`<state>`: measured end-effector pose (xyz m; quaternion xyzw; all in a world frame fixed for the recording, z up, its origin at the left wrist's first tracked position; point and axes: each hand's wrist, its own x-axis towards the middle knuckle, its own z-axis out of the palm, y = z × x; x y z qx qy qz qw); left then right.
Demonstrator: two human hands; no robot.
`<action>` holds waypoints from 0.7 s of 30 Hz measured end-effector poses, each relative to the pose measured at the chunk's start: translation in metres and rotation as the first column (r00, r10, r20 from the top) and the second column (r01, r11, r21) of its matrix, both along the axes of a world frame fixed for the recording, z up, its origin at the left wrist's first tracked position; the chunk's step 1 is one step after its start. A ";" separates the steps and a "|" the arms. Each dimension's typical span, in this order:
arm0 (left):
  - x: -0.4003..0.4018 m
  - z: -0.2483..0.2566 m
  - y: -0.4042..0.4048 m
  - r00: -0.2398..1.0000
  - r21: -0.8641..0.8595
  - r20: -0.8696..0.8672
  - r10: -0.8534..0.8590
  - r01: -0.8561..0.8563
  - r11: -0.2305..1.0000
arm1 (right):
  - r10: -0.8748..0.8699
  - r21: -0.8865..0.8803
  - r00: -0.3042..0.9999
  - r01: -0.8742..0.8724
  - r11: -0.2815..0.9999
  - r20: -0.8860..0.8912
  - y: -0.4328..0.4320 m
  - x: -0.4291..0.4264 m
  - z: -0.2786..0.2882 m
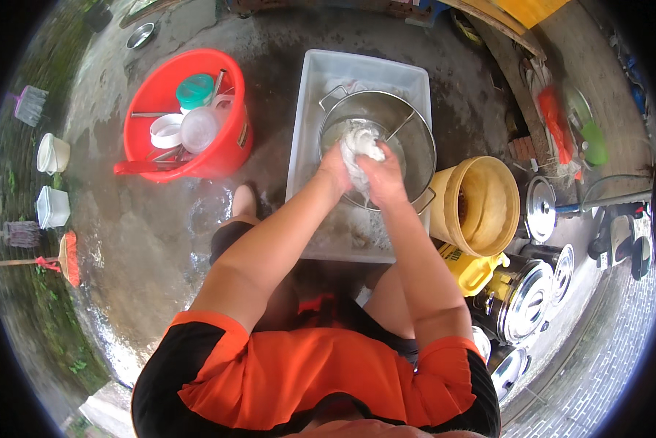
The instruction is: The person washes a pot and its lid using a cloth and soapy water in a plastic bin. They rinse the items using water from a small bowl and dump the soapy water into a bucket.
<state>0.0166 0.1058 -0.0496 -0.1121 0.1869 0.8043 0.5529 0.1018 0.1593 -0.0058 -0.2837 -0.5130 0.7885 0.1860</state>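
Note:
My left hand [336, 168] and my right hand [384, 174] both grip a bunched wet white cloth [359, 143]. They hold it over a wide stainless steel pot [418, 159] with two loop handles. A thin metal handle [402, 125] leans inside the pot, its lower end partly hidden behind the cloth and my right hand. Shallow liquid seems to cover the pot's bottom. The pot stands in a white rectangular plastic tub [302, 131], which has more pale cloth [355, 86] at its far end and cloudy, sudsy water at its near end.
Left stands a red plastic basin [227, 153] holding a green-lidded jar [195, 91], white containers and metal utensils. Close on the right are a yellowish bucket [486, 205], a yellow jug [470, 268] and lidded steel pots [525, 301]. Brooms [69, 258] lie far left. The concrete floor [164, 235] is wet.

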 end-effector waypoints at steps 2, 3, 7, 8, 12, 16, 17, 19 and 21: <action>-0.008 -0.010 0.008 0.999 -0.007 0.022 0.035 -0.035 0.999 | -0.053 0.085 0.997 0.049 0.995 0.053 0.004 -0.016 -0.012; -0.013 -0.020 0.010 0.997 -0.101 -0.025 0.068 -0.070 0.992 | -0.064 0.128 0.993 0.051 0.990 0.099 0.005 -0.022 -0.014; -0.017 -0.039 0.015 0.955 -0.345 -0.293 0.034 -0.139 0.928 | -0.162 0.234 0.968 0.115 0.966 0.194 0.012 -0.034 -0.023; -0.016 -0.039 0.016 0.928 -0.372 -0.373 -0.005 -0.145 0.917 | -0.190 0.245 0.962 0.140 0.960 0.197 0.014 -0.034 -0.025; -0.017 -0.027 0.019 0.907 -0.385 -0.420 -0.011 -0.167 0.908 | -0.134 0.129 0.984 0.119 0.985 0.116 0.018 -0.031 -0.005; -0.011 0.000 0.018 0.871 -0.454 -0.484 -0.088 -0.164 0.876 | -0.067 0.072 0.989 0.058 0.996 0.132 0.036 -0.019 0.002; -0.010 0.004 0.015 0.848 -0.465 -0.516 -0.122 -0.158 0.871 | -0.026 0.053 0.989 0.019 0.998 0.146 0.041 -0.013 0.003; -0.017 0.010 0.009 0.853 -0.547 -0.499 -0.154 -0.172 0.819 | 0.083 0.016 0.982 -0.088 0.996 0.171 0.048 0.003 -0.003; -0.027 0.002 0.000 0.849 -0.597 -0.513 -0.127 -0.246 0.764 | 0.274 -0.030 0.920 -0.277 0.960 0.281 0.045 0.025 -0.003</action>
